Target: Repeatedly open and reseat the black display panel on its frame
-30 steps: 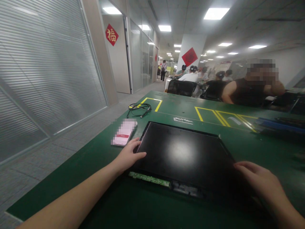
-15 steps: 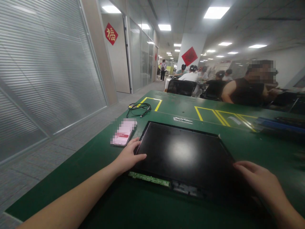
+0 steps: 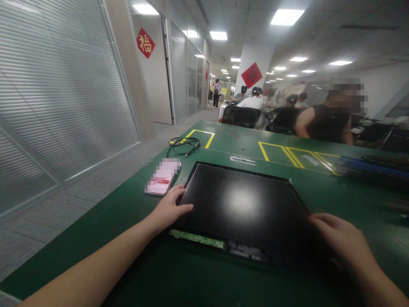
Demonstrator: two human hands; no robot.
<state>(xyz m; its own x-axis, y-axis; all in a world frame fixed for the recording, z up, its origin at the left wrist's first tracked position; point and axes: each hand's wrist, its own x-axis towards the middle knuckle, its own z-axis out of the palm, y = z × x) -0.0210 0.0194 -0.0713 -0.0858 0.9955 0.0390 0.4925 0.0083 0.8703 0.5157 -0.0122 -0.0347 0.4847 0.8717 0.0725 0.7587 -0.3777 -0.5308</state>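
Observation:
A black LCD panel (image 3: 220, 217) lies face up on the green table, with a bright reflection in its glossy middle. Along its near edge shows a green circuit board strip (image 3: 196, 238). My left hand (image 3: 169, 209) is closed on the panel's left edge, thumb over the front surface and fingers around the side. At the opposite edge, my right hand (image 3: 340, 234) holds the panel with its fingers pressed together; its fingertips are partly hidden. Shadow darkens the panel's near right corner.
A lit phone (image 3: 161, 181) lies beyond my left hand, with a coiled black cable (image 3: 183, 147) farther back. White strips (image 3: 243, 160) sit behind the panel. Blue and black items (image 3: 367, 168) lie at the right of the green table (image 3: 79, 247). Several people sit beyond it.
The view has shifted slightly, moving the scene a little left in the picture. Both hands keep their places on the panel. A seated person at the right has changed posture.

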